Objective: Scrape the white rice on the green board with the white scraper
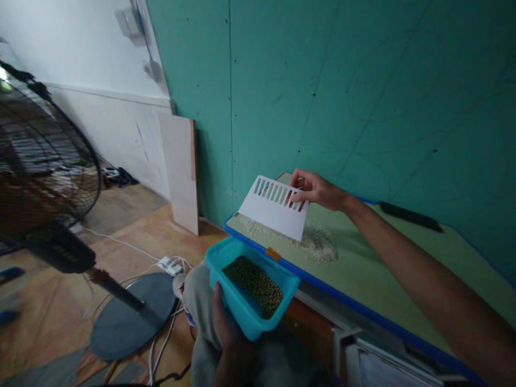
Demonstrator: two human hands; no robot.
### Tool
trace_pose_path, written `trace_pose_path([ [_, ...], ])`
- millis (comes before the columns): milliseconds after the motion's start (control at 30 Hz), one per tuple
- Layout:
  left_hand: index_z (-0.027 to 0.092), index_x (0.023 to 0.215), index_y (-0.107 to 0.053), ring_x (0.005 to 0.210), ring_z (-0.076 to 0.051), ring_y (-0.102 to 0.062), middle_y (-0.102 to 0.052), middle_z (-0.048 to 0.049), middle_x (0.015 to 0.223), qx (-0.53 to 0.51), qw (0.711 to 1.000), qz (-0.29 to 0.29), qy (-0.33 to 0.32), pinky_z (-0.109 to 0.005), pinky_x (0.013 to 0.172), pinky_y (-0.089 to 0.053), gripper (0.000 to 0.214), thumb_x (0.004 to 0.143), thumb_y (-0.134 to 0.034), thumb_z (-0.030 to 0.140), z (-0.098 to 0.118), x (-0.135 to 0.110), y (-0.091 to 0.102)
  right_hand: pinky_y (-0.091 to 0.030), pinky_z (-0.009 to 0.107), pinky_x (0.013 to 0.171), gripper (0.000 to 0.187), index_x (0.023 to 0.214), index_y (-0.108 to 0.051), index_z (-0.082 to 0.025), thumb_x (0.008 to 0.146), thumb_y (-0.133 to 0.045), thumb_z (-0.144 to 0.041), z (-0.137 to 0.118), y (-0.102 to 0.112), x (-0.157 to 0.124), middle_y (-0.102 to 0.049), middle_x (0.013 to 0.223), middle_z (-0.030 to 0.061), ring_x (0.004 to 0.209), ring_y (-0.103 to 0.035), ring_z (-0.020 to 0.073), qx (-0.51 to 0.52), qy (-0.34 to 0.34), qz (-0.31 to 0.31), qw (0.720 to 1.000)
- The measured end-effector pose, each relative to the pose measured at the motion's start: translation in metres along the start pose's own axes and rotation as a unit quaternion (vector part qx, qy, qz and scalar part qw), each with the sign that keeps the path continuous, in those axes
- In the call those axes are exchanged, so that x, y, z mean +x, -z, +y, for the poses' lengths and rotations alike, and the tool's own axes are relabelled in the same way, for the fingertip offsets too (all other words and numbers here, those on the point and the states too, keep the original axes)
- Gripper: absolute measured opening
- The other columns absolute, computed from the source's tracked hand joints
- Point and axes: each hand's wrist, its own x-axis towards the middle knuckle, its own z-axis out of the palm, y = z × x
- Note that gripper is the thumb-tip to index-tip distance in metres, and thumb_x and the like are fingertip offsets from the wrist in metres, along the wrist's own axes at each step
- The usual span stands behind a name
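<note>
My right hand (pixel 312 191) grips a white plastic scraper (pixel 274 209) by its slotted upper edge, fingers passing through the slots. The scraper's lower edge rests at or just above a pale green tabletop (pixel 363 263), beside a spread pile of whitish grains (pixel 320 244). Below the table's blue edge, my left hand (pixel 229 322) holds a turquoise plastic tub (pixel 258 325) by its near side. Inside the tub lie green beans (pixel 245 274) and tan beans or peas (pixel 272 295). Most of my left fingers are hidden beneath the tub.
A black strip (pixel 411 216) lies at the table's back edge against the green wall (pixel 322 97). On the left stands a fan (pixel 44 161) with a round base (pixel 133 317); cables and a power strip (pixel 169 266) lie nearby. A board (pixel 181 172) leans against the wall.
</note>
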Motion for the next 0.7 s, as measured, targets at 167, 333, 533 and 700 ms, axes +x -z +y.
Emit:
trace_pose_path([
  [167, 0.03, 0.148, -0.043, 0.106, -0.03, -0.069, -0.073, -0.0059, 0.122, -0.022, 1.0, 0.015, -0.002, -0.043, 0.086, -0.058, 0.065, 0.09, -0.051, 0.057, 0.0, -0.0024, -0.0005, -0.057, 0.027, 0.055, 0.034, 0.088, -0.047, -0.019, 0.073, -0.077, -0.022, 0.0021, -0.0033, 0.0005, -0.075, 0.087, 0.006, 0.072, -0.072, 0.0191, -0.001, -0.012, -0.015, 1.0],
  [333, 0.029, 0.147, -0.046, 0.105, -0.029, -0.07, -0.074, -0.0053, 0.117, -0.013, 1.0, 0.011, 0.012, -0.04, 0.088, -0.056, 0.063, 0.091, -0.046, 0.059, 0.0017, -0.0065, -0.0045, -0.057, 0.027, 0.055, 0.032, 0.088, -0.047, -0.02, 0.074, -0.076, -0.021, 0.0014, -0.0043, 0.0001, -0.075, 0.088, 0.0059, 0.071, -0.071, 0.019, -0.005, -0.007, -0.027, 1.0],
  [533, 0.027, 0.141, -0.053, 0.102, -0.032, -0.071, -0.074, -0.0092, 0.118, -0.028, 0.999, -0.004, 0.019, -0.044, 0.086, -0.057, 0.061, 0.09, -0.048, 0.059, 0.0006, -0.0048, -0.0048, -0.057, 0.027, 0.057, 0.032, 0.088, -0.047, -0.02, 0.074, -0.076, -0.021, 0.0009, -0.002, -0.0002, -0.075, 0.088, 0.0061, 0.072, -0.071, 0.0185, 0.002, -0.004, -0.011, 1.0],
  [700, 0.022, 0.141, -0.054, 0.098, -0.031, -0.072, -0.073, -0.014, 0.118, -0.025, 1.0, 0.011, -0.001, -0.043, 0.085, -0.058, 0.06, 0.091, -0.048, 0.055, 0.0013, -0.0051, -0.0059, -0.057, 0.028, 0.056, 0.034, 0.088, -0.046, -0.02, 0.072, -0.077, -0.021, 0.0024, -0.0042, 0.0004, -0.075, 0.087, 0.0062, 0.071, -0.071, 0.0188, -0.004, -0.013, -0.02, 1.0],
])
